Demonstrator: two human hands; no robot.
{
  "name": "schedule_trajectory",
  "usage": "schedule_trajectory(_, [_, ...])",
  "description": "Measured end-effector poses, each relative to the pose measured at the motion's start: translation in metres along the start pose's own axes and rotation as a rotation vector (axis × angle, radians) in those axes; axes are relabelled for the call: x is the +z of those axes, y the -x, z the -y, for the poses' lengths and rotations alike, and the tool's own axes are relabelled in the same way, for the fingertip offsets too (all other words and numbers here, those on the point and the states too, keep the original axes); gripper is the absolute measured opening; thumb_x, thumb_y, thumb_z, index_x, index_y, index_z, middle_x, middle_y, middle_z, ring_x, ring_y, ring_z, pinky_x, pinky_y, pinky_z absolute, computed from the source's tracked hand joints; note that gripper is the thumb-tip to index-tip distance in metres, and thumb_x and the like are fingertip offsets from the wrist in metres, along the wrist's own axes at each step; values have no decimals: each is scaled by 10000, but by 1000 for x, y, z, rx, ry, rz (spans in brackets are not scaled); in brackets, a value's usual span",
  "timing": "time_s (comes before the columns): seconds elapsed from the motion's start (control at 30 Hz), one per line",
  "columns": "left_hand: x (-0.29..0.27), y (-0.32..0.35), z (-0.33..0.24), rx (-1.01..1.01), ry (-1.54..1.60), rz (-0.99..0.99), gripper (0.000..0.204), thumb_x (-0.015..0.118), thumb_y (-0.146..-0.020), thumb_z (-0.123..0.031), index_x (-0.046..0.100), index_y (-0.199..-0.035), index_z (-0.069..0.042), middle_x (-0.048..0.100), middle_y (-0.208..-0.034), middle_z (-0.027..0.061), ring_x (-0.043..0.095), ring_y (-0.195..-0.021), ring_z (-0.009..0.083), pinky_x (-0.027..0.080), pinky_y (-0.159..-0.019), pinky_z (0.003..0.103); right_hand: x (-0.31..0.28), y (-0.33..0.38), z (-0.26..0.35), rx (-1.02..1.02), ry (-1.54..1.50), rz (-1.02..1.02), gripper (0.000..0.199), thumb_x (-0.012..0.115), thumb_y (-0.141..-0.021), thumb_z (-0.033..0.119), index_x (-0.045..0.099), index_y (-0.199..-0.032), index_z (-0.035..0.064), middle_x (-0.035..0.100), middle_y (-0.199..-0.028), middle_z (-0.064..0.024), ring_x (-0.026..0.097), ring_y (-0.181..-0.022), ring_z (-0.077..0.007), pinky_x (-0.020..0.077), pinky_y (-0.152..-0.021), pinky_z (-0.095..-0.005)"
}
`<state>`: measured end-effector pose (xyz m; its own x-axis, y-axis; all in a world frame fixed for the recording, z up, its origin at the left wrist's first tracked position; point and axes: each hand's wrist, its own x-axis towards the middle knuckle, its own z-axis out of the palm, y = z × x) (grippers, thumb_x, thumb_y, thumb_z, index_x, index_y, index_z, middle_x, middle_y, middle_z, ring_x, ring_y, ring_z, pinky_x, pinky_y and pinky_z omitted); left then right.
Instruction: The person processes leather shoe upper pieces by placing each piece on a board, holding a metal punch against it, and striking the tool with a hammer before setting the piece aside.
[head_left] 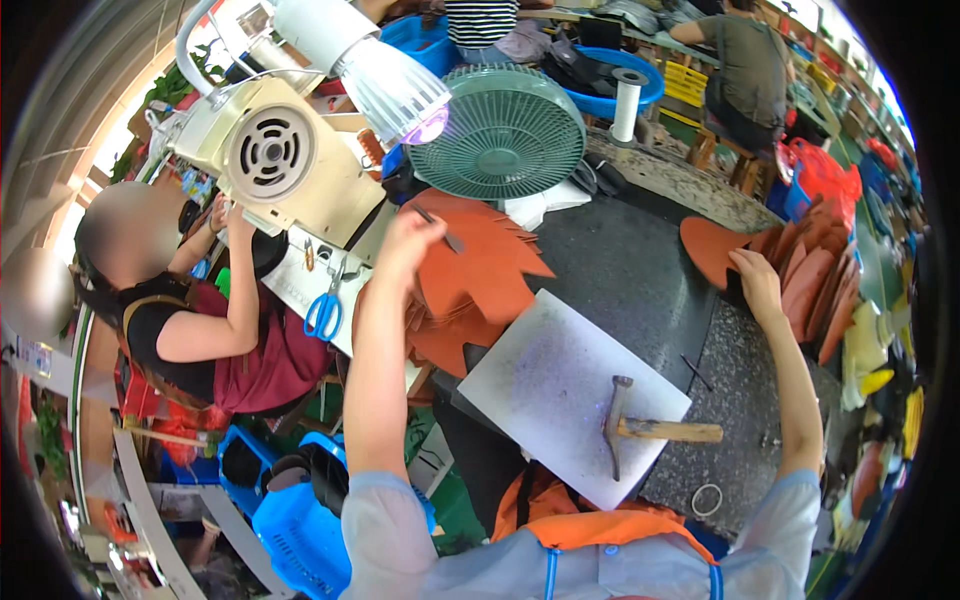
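Russet cutout: right hand pinches its edge, apparently for control; left hand curls around a slim dark tool.

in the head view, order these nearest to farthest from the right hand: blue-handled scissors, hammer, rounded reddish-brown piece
From the right hand:
1. Rounded reddish-brown piece: right side, at the hand itself.
2. Hammer: lower middle, lying on the white board.
3. Blue-handled scissors: far left, beyond the left forearm.
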<state>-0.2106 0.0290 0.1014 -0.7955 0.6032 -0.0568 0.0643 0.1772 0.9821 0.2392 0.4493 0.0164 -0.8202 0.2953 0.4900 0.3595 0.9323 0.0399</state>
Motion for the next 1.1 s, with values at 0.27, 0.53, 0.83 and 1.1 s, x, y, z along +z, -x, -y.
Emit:
schedule_trajectory(0.27, [-32, -102, 39, 131, -193, -399, 164, 709, -810, -136, 683, -836, 24, 683, -790, 111, 622, -706, 212, 480, -687, 402, -78, -80, 171, -8, -397, -176, 355, 568, -852, -31, 662, -1181, 64, 695, -1073, -148, 672, -981, -342, 546, -828, -391])
schedule_trajectory(0.53, [49, 56, -14, 340, 141, -42, 76, 546, -992, -83, 574, -1016, -16, 707, -1007, 116, 698, -772, 181, 552, -667, 326, -57, -21, 322, -505, -322, 272, 370, 598, -824, 152, 607, -1142, -38, 642, -1183, -212, 634, -1093, -343, 539, -892, -389])
schedule_trajectory(0.83, [103, 175, 63, -163, 293, 328, 181, 549, -972, -15, 558, -1152, -2, 700, -1034, 166, 711, -885, 191, 610, -757, 299, -129, 42, 294, -404, -557, 429, 363, 709, -750, 166, 648, -1079, 25, 661, -1111, -152, 615, -1099, -314, 466, -999, -446])
schedule_trajectory(1.1, [113, 174, 62, -158, 160, 462, 177, 605, -958, -24, 631, -1130, 10, 722, -944, 101, 695, -821, 120, 595, -723, 250, -145, 99, 222, 145, -353, 536, 577, 756, -732, 83, 560, -1275, 60, 566, -1073, -124, 599, -1012, -317, 503, -870, -405])
